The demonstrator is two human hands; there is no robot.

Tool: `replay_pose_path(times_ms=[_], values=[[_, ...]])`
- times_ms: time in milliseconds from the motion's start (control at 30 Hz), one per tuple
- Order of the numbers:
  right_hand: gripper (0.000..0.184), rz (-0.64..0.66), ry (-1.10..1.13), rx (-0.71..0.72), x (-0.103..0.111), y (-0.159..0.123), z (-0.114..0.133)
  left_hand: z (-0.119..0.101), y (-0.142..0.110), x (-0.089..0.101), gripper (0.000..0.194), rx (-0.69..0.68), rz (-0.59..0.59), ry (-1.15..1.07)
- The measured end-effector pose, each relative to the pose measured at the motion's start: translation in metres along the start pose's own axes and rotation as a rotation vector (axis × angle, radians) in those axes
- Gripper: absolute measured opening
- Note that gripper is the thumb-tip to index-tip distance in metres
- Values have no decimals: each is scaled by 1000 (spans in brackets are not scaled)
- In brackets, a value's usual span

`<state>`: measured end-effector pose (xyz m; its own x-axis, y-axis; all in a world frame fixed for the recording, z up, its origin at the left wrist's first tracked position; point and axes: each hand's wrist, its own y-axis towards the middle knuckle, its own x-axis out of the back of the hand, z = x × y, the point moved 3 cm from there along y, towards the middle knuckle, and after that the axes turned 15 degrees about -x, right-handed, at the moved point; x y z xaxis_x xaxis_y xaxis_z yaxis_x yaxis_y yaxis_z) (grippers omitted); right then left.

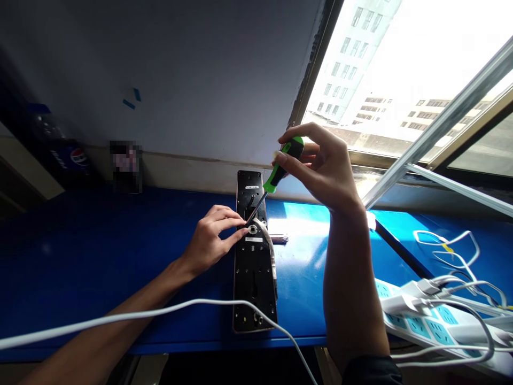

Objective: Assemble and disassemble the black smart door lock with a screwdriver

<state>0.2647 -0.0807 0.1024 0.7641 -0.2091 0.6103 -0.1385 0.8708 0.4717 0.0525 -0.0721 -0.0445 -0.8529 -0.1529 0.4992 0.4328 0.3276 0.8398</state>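
Observation:
A long black door lock panel lies on the blue table with its screw-holed back facing up. My right hand grips the green and black handle of a screwdriver from above. Its shaft slants down to the left onto the panel, near the white-ringed square hole. At the shaft's tip, my left hand is closed in a pinch, thumb and fingertips close together; whatever sits between them is too small to make out. A grey cable runs along the panel's right side. Beyond it a handle-like bar sticks out.
A white cable crosses in front, over the panel's lower end. Power strips with plugs and tangled cords stand at the right, near a metal pole. A Pepsi bottle stands at the back left. The wall and window border the table.

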Motion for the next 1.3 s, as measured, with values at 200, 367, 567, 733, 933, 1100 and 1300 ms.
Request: replay_pose_path(times_ms=[200, 367, 567, 733, 933, 1100, 1300], values=[[54, -15, 54, -2, 0, 0, 3, -1, 0, 0, 8, -6, -20, -17], [55, -2, 49, -15, -1, 0, 3, -2, 0, 1, 13, -3, -18, 1], [48, -14, 63, 5, 0, 0, 2, -4, 2, 1, 6, -57, -32, -19], [35, -16, 194, 108, -1, 2, -2, -1, 1, 0, 6, -73, -19, -20], [37, 49, 271, 184, -7, 3, -1, -1, -1, -1, 5, -53, -9, -20], [48, 72, 312, 190, -13, 3, 3, 1, 0, 1, 7, -30, 9, -17], [43, 140, 313, 208, -22, -1, 13, 10, -1, 5, 9, 25, 29, 20]])
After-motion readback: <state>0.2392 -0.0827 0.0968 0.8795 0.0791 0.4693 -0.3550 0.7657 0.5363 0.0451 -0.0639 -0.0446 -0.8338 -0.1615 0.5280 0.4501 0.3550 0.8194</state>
